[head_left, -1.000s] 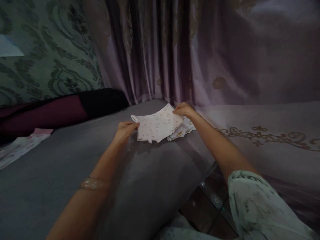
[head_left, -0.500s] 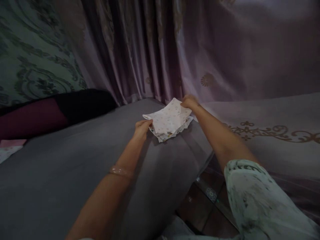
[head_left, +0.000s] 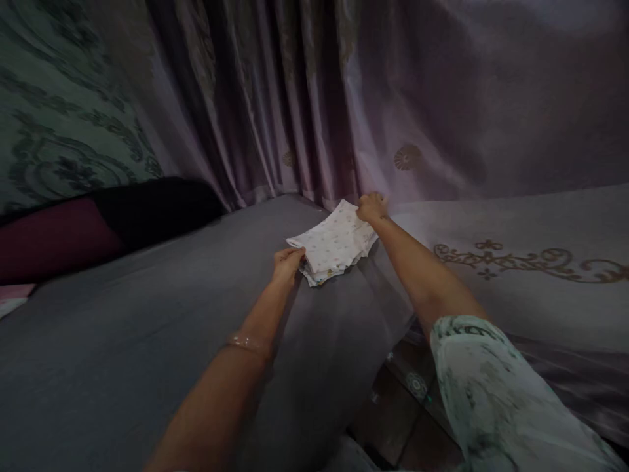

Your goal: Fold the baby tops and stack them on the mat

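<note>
A white folded cloth with small pastel prints lies on top of a stack of similar pieces near the far corner of the grey bed. My left hand pinches the cloth's near left edge between thumb and fingers. At its far right edge is my right hand, with the fingers curled over the cloth. The fingertips of the right hand are partly hidden. A clear bangle circles my left wrist. The lower pieces show only as ragged layered edges.
The grey bed spreads to the left. A dark maroon and black cushion lies along the wall, with a pink and white cloth at the left edge. Mauve curtains hang behind. Tiled floor shows below right.
The top cloth has come down flatter onto the stack, with both hands lowering slightly along with it. The view has shifted a little.
</note>
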Available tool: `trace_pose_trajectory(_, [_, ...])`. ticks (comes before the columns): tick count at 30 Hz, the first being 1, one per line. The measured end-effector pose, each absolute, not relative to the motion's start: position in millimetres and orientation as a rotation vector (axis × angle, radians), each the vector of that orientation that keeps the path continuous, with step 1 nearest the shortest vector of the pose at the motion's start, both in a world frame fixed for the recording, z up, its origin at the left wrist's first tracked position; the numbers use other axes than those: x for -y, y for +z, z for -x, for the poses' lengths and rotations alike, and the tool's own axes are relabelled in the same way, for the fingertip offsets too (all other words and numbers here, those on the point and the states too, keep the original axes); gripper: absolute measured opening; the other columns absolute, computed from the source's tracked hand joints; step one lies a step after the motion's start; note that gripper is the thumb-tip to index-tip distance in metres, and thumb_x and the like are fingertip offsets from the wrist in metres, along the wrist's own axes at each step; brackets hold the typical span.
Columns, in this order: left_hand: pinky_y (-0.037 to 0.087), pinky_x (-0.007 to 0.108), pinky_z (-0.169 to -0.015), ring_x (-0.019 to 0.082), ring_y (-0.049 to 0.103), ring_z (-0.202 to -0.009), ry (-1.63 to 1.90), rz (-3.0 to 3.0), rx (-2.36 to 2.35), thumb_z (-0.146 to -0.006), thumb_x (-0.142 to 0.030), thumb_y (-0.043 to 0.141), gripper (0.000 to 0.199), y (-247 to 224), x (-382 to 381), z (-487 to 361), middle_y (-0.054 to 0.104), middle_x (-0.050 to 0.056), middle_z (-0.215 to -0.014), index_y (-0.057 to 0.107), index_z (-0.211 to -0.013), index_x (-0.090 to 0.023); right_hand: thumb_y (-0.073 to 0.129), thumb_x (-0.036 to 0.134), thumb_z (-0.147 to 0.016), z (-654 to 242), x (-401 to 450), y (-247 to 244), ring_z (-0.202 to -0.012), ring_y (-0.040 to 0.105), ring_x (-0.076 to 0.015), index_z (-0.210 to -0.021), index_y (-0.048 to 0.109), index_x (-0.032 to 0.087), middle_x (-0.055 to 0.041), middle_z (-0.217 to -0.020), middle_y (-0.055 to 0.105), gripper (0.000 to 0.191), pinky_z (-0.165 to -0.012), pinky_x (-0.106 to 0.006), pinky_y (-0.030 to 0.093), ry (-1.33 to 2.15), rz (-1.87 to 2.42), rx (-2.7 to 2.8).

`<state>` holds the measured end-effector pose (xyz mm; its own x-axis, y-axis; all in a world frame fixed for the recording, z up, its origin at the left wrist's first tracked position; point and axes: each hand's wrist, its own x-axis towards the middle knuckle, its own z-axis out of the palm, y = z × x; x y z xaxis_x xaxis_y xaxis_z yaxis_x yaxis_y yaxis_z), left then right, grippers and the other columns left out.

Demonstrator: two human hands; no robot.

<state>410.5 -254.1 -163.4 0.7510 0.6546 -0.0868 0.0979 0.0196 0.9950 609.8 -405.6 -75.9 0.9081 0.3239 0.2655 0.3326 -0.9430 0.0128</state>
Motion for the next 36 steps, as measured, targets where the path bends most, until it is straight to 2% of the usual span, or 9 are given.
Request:
trace_pose_trajectory(3, [0.042, 0.025, -0.058, 0.015, 0.058, -0.059, 0.562, -1.509, -0.696, -0.067, -0.026, 0.066, 0.019, -174, 255, -408, 0.061, 0.004, -0.056, 0.062, -0.053, -0.015, 0.042, 0.017, -0.091, -609, 409, -89, -0.119, 0.047, -0.0333, -0.118, 0.063, 0.007, -0.0219, -0.127, 0.055, 0.036, -0.097, -0.045, 0.031, -0.452, 3.043, 0.511])
trace_pose_trajectory(9, [0.042, 0.028, -0.061, 0.02, 0.061, -0.064, 0.567, -1.835, -0.692, -0.075, -0.027, 0.061, 0.019, -182, 250, -400, 0.064, 0.005, -0.061, 0.065, -0.061, -0.015, 0.037, 0.015, -0.091, -602, 416, -117, -0.113, 0.049, -0.0316, -0.112, 0.065, 0.008, -0.0209, -0.123, 0.057, 0.036, -0.093, -0.043, 0.032, -0.543, 3.017, 0.532])
trace_pose_trajectory(12, [0.045, 0.033, -0.072, 0.024, 0.065, -0.077, 0.603, -2.03, -0.722, -0.081, -0.031, 0.059, 0.019, -176, 250, -394, 0.07, 0.01, -0.078, 0.069, -0.079, -0.015, 0.034, 0.013, -0.09, -597, 416, -125, -0.111, 0.049, -0.0318, -0.109, 0.067, 0.009, -0.0209, -0.121, 0.058, 0.037, -0.091, -0.043, 0.032, -0.597, 3.007, 0.551])
trace_pose_trajectory(16, [0.042, 0.04, -0.091, 0.026, 0.06, -0.099, 0.71, -2.356, -0.669, -0.09, -0.031, 0.049, 0.028, -166, 260, -385, 0.069, 0.012, -0.1, 0.066, -0.105, -0.016, 0.032, 0.018, -0.094, -589, 409, -129, -0.115, 0.047, -0.0311, -0.119, 0.062, 0.013, -0.0184, -0.126, 0.056, 0.039, -0.093, -0.043, 0.032, -0.544, 2.98, 0.692])
trace_pose_trajectory(20, [0.037, 0.045, -0.102, 0.028, 0.045, -0.126, 0.642, -2.599, -0.419, -0.094, -0.035, 0.04, 0.038, -165, 273, -381, 0.057, 0.009, -0.134, 0.059, -0.124, -0.022, 0.023, 0.032, -0.1, -585, 400, -134, -0.126, 0.043, -0.0284, -0.131, 0.053, 0.017, -0.0135, -0.14, 0.049, 0.046, -0.102, -0.044, 0.029, -0.318, 2.918, 0.938])
trace_pose_trajectory(23, [0.023, 0.049, -0.113, 0.028, 0.026, -0.142, 0.494, -2.711, -0.285, -0.097, -0.041, 0.033, 0.045, -175, 277, -381, 0.041, 0.007, -0.15, 0.051, -0.135, -0.024, 0.017, 0.039, -0.101, -585, 398, -143, -0.137, 0.032, -0.0278, -0.138, 0.046, 0.019, -0.0094, -0.15, 0.039, 0.051, -0.11, -0.05, 0.023, -0.126, 2.877, 0.994])
trace_pose_trajectory(27, [0.016, 0.053, -0.116, 0.026, 0.017, -0.146, 0.344, -2.754, -0.304, -0.099, -0.046, 0.023, 0.052, -194, 274, -383, 0.028, 0.005, -0.157, 0.039, -0.145, -0.028, 0.01, 0.045, -0.1, -587, 400, -154, -0.142, 0.022, -0.0284, -0.143, 0.04, 0.023, -0.0059, -0.155, 0.03, 0.057, -0.111, -0.059, 0.017, 0.024, 2.861, 0.903])
trace_pose_trajectory(30, [0.015, 0.055, -0.116, 0.025, 0.014, -0.147, 0.337, -2.765, -0.327, -0.099, -0.047, 0.019, 0.053, -199, 274, -385, 0.023, 0.003, -0.158, 0.034, -0.147, -0.031, 0.01, 0.047, -0.099, -588, 400, -159, -0.143, 0.021, -0.0281, -0.144, 0.039, 0.024, -0.0049, -0.156, 0.029, 0.058, -0.112, -0.06, 0.017, 0.034, 2.844, 0.888])
trace_pose_trajectory(36, [0.016, 0.057, -0.115, 0.027, 0.012, -0.147, 0.248, -2.759, -0.32, -0.099, -0.049, 0.017, 0.056, -189, 277, -382, 0.021, 0.006, -0.159, 0.032, -0.148, -0.028, 0.01, 0.047, -0.099, -591, 400, -160, -0.143, 0.021, -0.0279, -0.144, 0.04, 0.025, -0.0038, -0.156, 0.029, 0.058, -0.111, -0.061, 0.018, 0.001, 2.851, 0.894])
